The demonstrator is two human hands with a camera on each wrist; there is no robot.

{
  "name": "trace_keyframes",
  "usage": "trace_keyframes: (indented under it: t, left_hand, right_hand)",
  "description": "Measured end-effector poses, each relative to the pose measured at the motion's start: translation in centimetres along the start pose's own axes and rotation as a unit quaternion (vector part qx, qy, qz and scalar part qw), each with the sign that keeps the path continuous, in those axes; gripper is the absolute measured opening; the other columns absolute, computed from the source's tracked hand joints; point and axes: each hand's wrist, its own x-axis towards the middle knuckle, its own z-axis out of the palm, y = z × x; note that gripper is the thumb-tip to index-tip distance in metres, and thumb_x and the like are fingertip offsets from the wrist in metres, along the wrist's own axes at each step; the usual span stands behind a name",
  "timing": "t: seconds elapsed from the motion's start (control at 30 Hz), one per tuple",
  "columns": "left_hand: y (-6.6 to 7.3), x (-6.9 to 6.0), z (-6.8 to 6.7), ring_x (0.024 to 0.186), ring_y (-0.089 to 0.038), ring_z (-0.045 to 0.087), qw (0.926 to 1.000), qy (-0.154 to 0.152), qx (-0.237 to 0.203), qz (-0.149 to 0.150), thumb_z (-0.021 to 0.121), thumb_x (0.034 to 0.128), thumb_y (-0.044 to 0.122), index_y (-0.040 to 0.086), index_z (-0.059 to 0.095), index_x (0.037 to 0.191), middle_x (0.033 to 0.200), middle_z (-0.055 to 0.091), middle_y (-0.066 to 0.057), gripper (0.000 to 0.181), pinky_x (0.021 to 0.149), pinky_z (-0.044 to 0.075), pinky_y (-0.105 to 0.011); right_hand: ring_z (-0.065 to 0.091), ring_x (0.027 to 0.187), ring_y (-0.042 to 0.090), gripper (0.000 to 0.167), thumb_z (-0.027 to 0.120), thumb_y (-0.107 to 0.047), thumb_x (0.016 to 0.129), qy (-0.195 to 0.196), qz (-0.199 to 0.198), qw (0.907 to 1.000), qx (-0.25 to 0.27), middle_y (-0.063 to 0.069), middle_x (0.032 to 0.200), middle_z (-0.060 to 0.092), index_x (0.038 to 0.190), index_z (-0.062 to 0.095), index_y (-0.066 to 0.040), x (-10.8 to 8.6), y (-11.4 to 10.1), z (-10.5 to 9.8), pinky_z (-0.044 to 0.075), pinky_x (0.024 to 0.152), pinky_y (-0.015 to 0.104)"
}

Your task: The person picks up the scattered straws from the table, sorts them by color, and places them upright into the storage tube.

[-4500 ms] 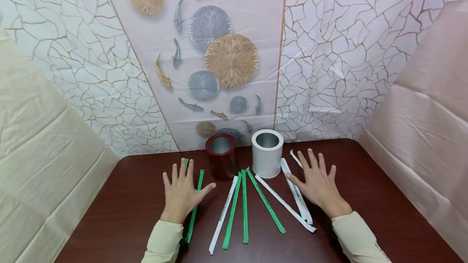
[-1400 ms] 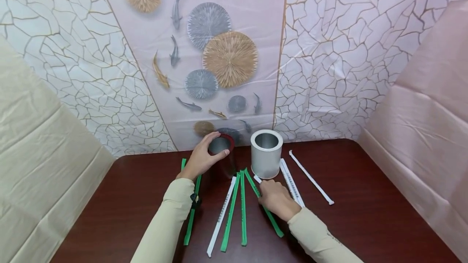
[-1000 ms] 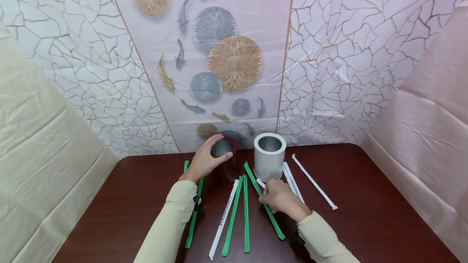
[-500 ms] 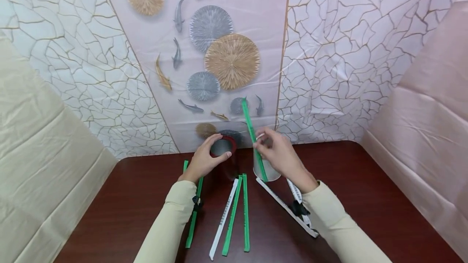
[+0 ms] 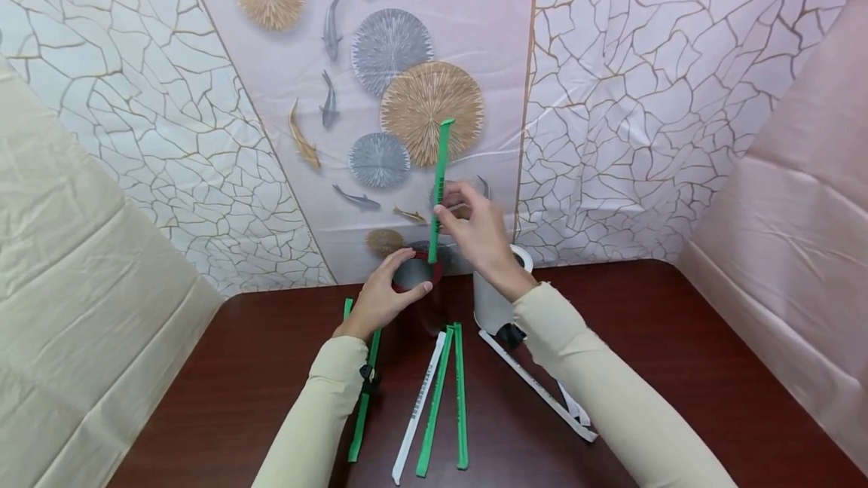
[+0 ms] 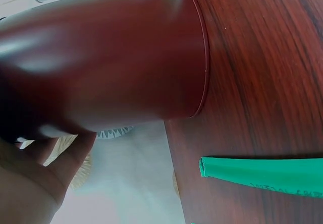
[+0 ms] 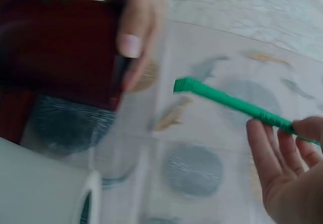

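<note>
In the head view the right hand (image 5: 478,236) pinches a green paper-wrapped stick (image 5: 441,172) upright, its lower end at the rim of the dark red can (image 5: 427,307). The right wrist view shows the green stick (image 7: 227,100) between the thumb and fingers of the right hand (image 7: 292,168). The left hand (image 5: 380,296) grips the red can around its top, thumb on the near side of the rim. In the left wrist view the red can (image 6: 126,57) stands on the table, with the left hand (image 6: 40,178) at its upper part.
The white can (image 5: 491,307) stands right of the red one, partly behind the right forearm. Two green sticks (image 5: 461,398) and a white stick (image 5: 418,409) lie in front. Another white stick (image 5: 536,382) lies at right; more green (image 5: 359,428) lies under the left forearm.
The right hand has picked up a green stick from the table, lifted it past the white can and moved it left to the red can. The left hand has come to the red can and stays there.
</note>
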Motion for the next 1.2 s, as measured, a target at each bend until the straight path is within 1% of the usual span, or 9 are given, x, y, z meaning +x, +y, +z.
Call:
trace_keyframes:
  t: [0.23, 0.37, 0.57, 0.67, 0.8, 0.9, 1.0, 1.1, 1.2]
  left_hand:
    - [-0.1, 0.1, 0.1, 0.152, -0.027, 0.040, 1.0000, 0.005, -0.006, 0.001, 0.074, 0.0942, 0.058, 0.025, 0.046, 0.160, 0.167, 0.038, 0.003, 0.078, 0.118, 0.039, -0.057]
    - [-0.1, 0.0, 0.2, 0.153, -0.027, 0.038, 0.9999, 0.002, -0.013, -0.003, 0.072, 0.0936, 0.062, 0.030, 0.042, 0.162, 0.168, 0.036, 0.004, 0.082, 0.119, 0.037, -0.058]
    - [0.0, -0.1, 0.1, 0.153, -0.029, 0.039, 0.9999, 0.004, -0.013, 0.006, 0.073, 0.0958, 0.056, 0.029, 0.041, 0.163, 0.169, 0.036, 0.004, 0.080, 0.119, 0.037, -0.060]
    - [0.0, -0.1, 0.0, 0.153, -0.030, 0.039, 1.0000, 0.006, -0.002, 0.006, 0.073, 0.0960, 0.055, 0.027, 0.043, 0.162, 0.169, 0.036, 0.002, 0.078, 0.118, 0.037, -0.060]
    - [0.1, 0.2, 0.3, 0.150, -0.028, 0.042, 1.0000, 0.003, 0.005, 0.003, 0.073, 0.0956, 0.058, 0.024, 0.045, 0.161, 0.168, 0.037, 0.002, 0.079, 0.117, 0.040, -0.058]
    - [0.1, 0.3, 0.3, 0.150, -0.027, 0.043, 1.0000, 0.005, 0.007, 0.004, 0.072, 0.0949, 0.060, 0.023, 0.046, 0.160, 0.168, 0.038, 0.003, 0.079, 0.117, 0.040, -0.057]
    - [0.1, 0.3, 0.0, 0.152, -0.027, 0.040, 1.0000, 0.007, 0.005, 0.005, 0.071, 0.0946, 0.062, 0.023, 0.046, 0.160, 0.167, 0.038, 0.003, 0.080, 0.118, 0.038, -0.058]
    - [0.1, 0.1, 0.0, 0.152, -0.027, 0.039, 0.9999, 0.009, 0.000, 0.006, 0.073, 0.0945, 0.060, 0.022, 0.047, 0.160, 0.167, 0.038, 0.002, 0.080, 0.118, 0.037, -0.059]
    - [0.2, 0.0, 0.2, 0.153, -0.027, 0.039, 0.9999, 0.009, 0.000, 0.006, 0.074, 0.0944, 0.057, 0.020, 0.048, 0.159, 0.167, 0.039, 0.002, 0.080, 0.119, 0.037, -0.059]
  right_hand:
    - [0.073, 0.104, 0.032, 0.029, 0.063, -0.002, 0.104, -0.121, 0.005, 0.9896, -0.078, 0.016, 0.119, 0.069, 0.133, 0.062, -0.002, 0.1, 3.4, 2.3, 0.060, 0.090, 0.041]
    - [0.072, 0.109, 0.029, 0.025, 0.064, -0.008, 0.106, -0.167, 0.019, 0.9767, -0.134, 0.013, 0.117, 0.073, 0.130, 0.065, -0.004, 0.0, 4.4, 3.1, 0.058, 0.095, 0.042]
    - [0.070, 0.112, 0.025, 0.018, 0.066, -0.014, 0.106, -0.227, 0.002, 0.9524, -0.204, 0.009, 0.118, 0.072, 0.120, 0.073, -0.007, -0.6, 5.0, 3.4, 0.056, 0.095, 0.041]
    - [0.068, 0.112, 0.026, 0.018, 0.066, -0.014, 0.105, -0.227, -0.008, 0.9500, -0.214, 0.009, 0.117, 0.070, 0.118, 0.075, -0.005, -1.0, 4.7, 2.9, 0.055, 0.095, 0.043]
    - [0.071, 0.103, 0.024, 0.016, 0.066, -0.016, 0.106, -0.194, -0.001, 0.9626, -0.189, 0.007, 0.111, 0.073, 0.114, 0.075, -0.005, -1.7, 3.6, 1.2, 0.057, 0.091, 0.042]
    - [0.073, 0.089, 0.023, 0.012, 0.066, -0.016, 0.106, -0.161, 0.028, 0.9762, -0.143, 0.009, 0.101, 0.075, 0.108, 0.075, -0.007, -2.4, 2.4, -0.3, 0.061, 0.079, 0.038]
    - [0.072, 0.077, 0.023, 0.009, 0.067, -0.015, 0.105, -0.140, 0.076, 0.9821, -0.100, 0.010, 0.092, 0.073, 0.105, 0.073, -0.008, -3.6, 1.3, -1.5, 0.062, 0.067, 0.034]
    - [0.072, 0.070, 0.022, 0.008, 0.068, -0.014, 0.104, -0.146, 0.124, 0.9783, -0.080, 0.007, 0.087, 0.071, 0.104, 0.072, -0.007, -5.3, 0.9, -2.4, 0.062, 0.061, 0.034]
    - [0.071, 0.065, 0.021, 0.010, 0.068, -0.011, 0.103, -0.178, 0.174, 0.9662, -0.069, 0.007, 0.082, 0.070, 0.102, 0.072, -0.002, -7.3, 1.6, -2.8, 0.062, 0.059, 0.036]
